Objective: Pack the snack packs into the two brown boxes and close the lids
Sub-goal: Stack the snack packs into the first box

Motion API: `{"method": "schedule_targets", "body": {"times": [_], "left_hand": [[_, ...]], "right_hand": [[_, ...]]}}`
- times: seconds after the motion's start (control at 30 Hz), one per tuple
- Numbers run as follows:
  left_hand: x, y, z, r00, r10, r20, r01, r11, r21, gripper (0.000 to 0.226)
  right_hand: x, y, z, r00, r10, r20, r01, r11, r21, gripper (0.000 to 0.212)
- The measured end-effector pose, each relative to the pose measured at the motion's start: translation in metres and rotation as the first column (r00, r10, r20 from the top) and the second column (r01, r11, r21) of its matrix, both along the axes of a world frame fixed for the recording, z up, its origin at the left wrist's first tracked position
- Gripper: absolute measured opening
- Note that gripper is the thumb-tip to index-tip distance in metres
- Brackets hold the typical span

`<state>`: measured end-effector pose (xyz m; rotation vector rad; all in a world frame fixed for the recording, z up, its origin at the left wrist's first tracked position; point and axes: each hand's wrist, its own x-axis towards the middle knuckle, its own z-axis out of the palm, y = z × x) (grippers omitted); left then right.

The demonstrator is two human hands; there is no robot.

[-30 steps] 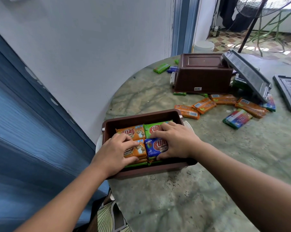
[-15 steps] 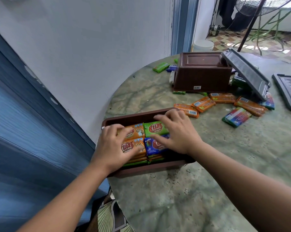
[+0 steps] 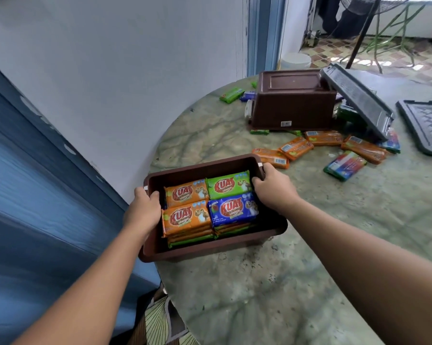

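Note:
An open brown box [image 3: 210,247] sits at the near left edge of the round table, filled with stacked orange, green and blue snack packs [image 3: 207,205]. My left hand [image 3: 142,210] grips its left rim and my right hand [image 3: 272,188] grips its right rim. A second brown box [image 3: 292,103] lies overturned at the back. One grey lid [image 3: 356,100] leans against that box, and another grey lid [image 3: 426,125] lies flat at the right edge. Loose orange packs [image 3: 297,148] and a multicoloured pack [image 3: 344,165] lie scattered between the boxes.
Green and blue packs [image 3: 234,94] lie behind the overturned box near the wall. The marbled table [image 3: 284,282] ends in a curved edge at the left, next to a white wall and a blue panel. A doorway with a fan stand opens at the back right.
Both hands left the tops of the packs and moved outward onto the box's left and right rims. The box now sits slightly turned.

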<state>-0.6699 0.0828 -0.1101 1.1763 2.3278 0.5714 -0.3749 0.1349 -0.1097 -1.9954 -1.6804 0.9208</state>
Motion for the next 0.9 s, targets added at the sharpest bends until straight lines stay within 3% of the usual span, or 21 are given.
{"method": "schedule_targets", "body": {"times": [0.37,0.5,0.9], "left_hand": [[0.063,-0.064,-0.010,0.937,0.348,0.034,-0.349,0.935,0.068,0.030],[0.086,-0.086,-0.011,0.909,0.410,0.076,-0.415,0.907,0.071,0.031],[0.136,-0.124,-0.009,0.890,0.455,0.022,-0.456,0.889,0.049,0.028]], "right_hand": [[0.041,0.008,0.004,0.951,0.308,-0.013,-0.309,0.951,-0.023,0.019],[0.055,0.003,0.006,0.938,0.345,-0.027,-0.345,0.939,-0.004,0.022],[0.090,-0.013,0.006,0.910,0.405,-0.092,-0.407,0.913,-0.001,0.030]]}}
